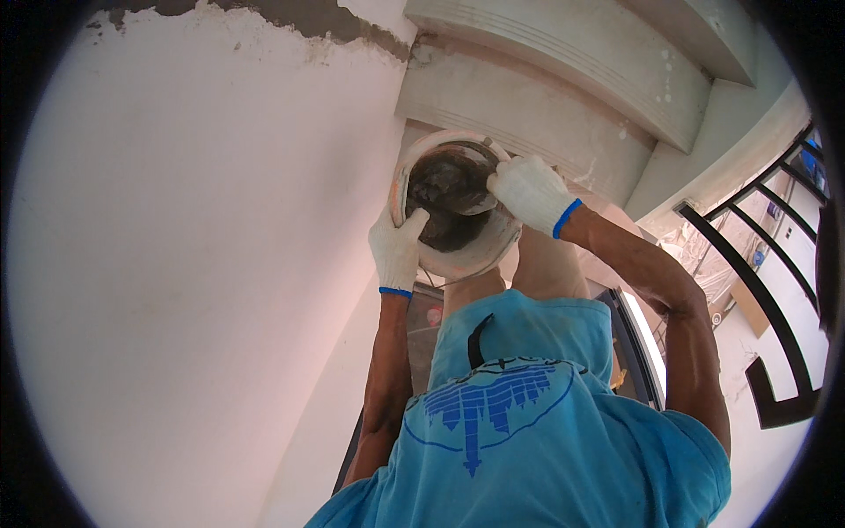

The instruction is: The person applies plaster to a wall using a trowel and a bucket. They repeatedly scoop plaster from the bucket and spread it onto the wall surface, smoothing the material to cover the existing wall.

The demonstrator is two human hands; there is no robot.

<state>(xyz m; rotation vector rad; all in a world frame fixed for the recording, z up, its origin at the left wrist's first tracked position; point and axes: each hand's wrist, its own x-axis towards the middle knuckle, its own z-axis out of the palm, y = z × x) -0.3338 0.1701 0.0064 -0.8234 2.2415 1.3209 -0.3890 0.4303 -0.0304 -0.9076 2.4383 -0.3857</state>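
A round, pale, stained bucket (471, 260) is tilted in front of my legs, its mouth toward me. Dark grey wet mortar (444, 180) lies inside it. My left hand (397, 250), in a white knitted glove with a blue cuff, is closed on the bucket's left rim, thumb over the edge. At the right side of the mouth my right hand (532, 194), gloved alike, is closed on a tool that looks like a trowel (481, 206). Its blade dips into the mortar, and the handle is hidden in my fist.
Concrete stairs (528, 97) rise just beyond the bucket. A white wall (211, 238) stands close on the left, with a rough grey strip (299, 18) at its top. At the right runs a black metal railing (748, 273), with a lower level showing through it.
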